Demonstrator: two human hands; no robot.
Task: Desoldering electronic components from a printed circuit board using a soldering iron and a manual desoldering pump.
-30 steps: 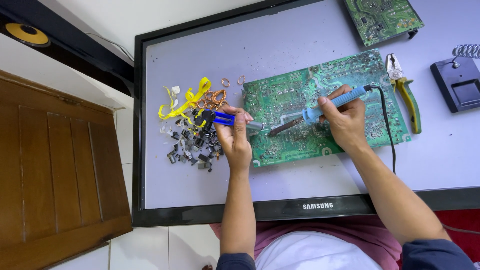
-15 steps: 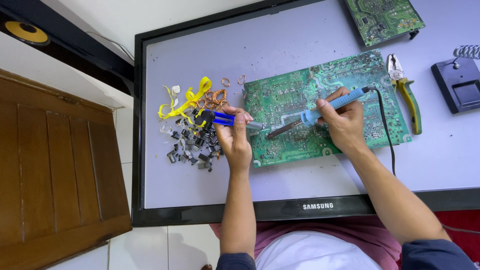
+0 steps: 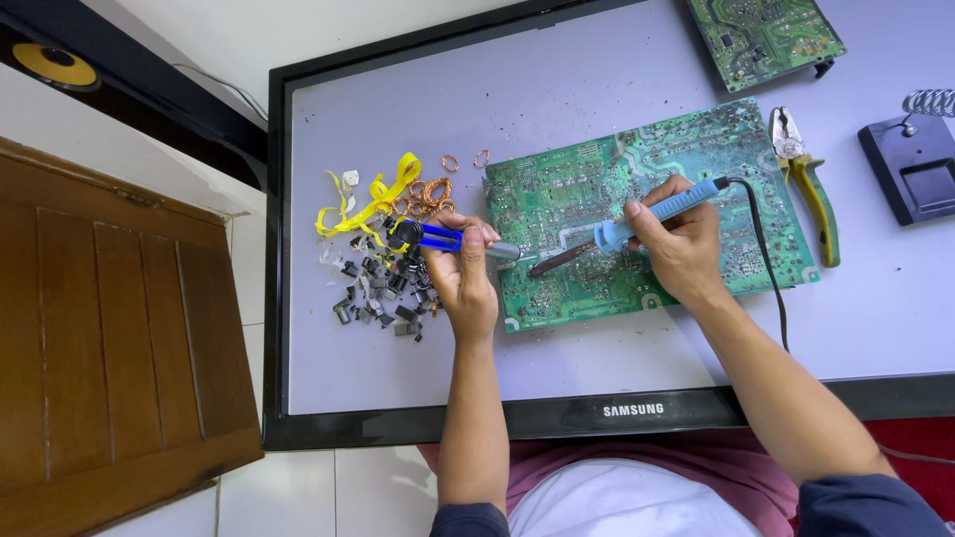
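a big flat screen (image 3: 398,149) lies face up on a white tiled floor (image 3: 298,492). a brown wooden panel (image 3: 109,338) is at the left, near a black speaker (image 3: 55,65).

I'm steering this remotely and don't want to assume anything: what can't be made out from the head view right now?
- Soldering iron tip contact on the green circuit board: too small.
- Blue-handled tool in the left hand: fingers cover its middle.
- Second circuit board: cut off by the top edge.
- Iron stand: cut off by the right edge.
- Loose parts pile: too small to identify.
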